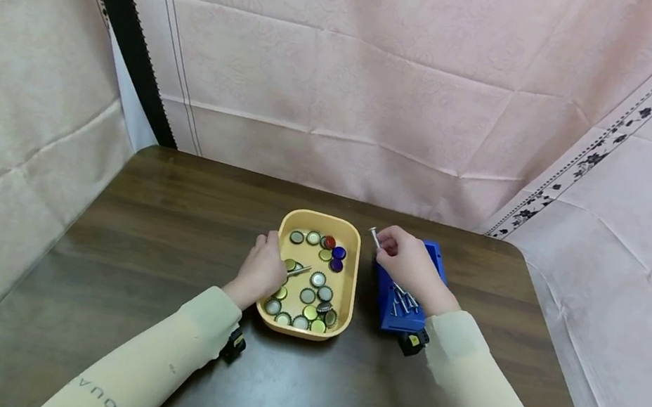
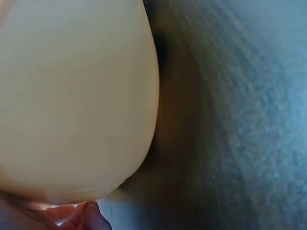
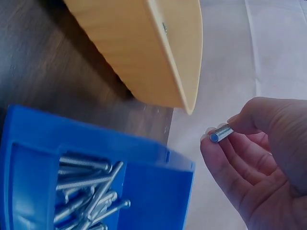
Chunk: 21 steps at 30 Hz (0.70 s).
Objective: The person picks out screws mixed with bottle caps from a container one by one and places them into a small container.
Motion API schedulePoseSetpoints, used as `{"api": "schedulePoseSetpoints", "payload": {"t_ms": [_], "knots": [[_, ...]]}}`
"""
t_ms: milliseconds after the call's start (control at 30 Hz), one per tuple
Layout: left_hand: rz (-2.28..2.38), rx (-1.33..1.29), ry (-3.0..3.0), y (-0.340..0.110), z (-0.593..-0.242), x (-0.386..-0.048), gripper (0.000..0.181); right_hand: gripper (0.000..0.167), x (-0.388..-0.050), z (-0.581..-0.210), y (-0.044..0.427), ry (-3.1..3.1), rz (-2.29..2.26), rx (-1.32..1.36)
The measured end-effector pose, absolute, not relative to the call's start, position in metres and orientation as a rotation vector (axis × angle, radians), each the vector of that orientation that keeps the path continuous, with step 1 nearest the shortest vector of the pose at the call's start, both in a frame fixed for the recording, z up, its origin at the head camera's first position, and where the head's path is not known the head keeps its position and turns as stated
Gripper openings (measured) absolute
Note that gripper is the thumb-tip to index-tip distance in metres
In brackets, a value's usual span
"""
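My right hand (image 1: 407,259) pinches a silver bolt (image 1: 375,237) between thumb and fingertips, above the far left part of a blue bin (image 1: 435,253). In the right wrist view the threaded end of that bolt (image 3: 221,132) points at the camera. Several more bolts (image 3: 91,191) lie jumbled inside the bin. My left hand (image 1: 263,268) grips the left side of a yellow tray (image 1: 347,299), its fingers (image 2: 91,215) curled at the rim. Bottle caps (image 1: 317,279) in silver, yellow-green, blue and red lie across the tray, and one bolt (image 1: 300,271) lies among them beside the left thumb.
A dark wooden table (image 1: 181,230) carries the tray and, to its right, the blue bin. Pale pink cloth (image 1: 350,93) hangs behind the table's far edge and along the sides. Black wrist cameras (image 1: 413,342) sit under both sleeves.
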<state>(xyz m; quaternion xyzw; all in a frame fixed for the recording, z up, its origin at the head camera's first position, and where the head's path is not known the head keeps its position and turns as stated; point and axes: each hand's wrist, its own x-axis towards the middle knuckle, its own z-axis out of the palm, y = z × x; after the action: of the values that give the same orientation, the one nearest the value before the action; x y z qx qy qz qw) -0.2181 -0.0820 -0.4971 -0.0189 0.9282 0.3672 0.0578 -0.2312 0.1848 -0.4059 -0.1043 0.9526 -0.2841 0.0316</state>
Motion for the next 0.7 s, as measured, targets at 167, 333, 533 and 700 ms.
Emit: {"api": "schedulePoseSetpoints", "payload": {"t_ms": [167,333,533,700], "knots": [[1.113,-0.057,2.819,-0.081,-0.496,-0.218,0.059,0.024,-0.230,-0.409,0.199,2.950,-0.887,-0.317],[1.112,-0.060,2.817,-0.081,-0.495,-0.217,0.059,0.025,-0.228,-0.414,0.213,2.964,-0.855,-0.296],[1.109,-0.055,2.815,-0.081,-0.495,-0.217,0.059,0.024,-0.224,-0.418,0.228,2.990,-0.797,-0.255],[1.116,-0.056,2.809,-0.082,-0.496,-0.219,0.060,0.027,-0.222,-0.423,0.235,3.020,-0.669,-0.238]]}}
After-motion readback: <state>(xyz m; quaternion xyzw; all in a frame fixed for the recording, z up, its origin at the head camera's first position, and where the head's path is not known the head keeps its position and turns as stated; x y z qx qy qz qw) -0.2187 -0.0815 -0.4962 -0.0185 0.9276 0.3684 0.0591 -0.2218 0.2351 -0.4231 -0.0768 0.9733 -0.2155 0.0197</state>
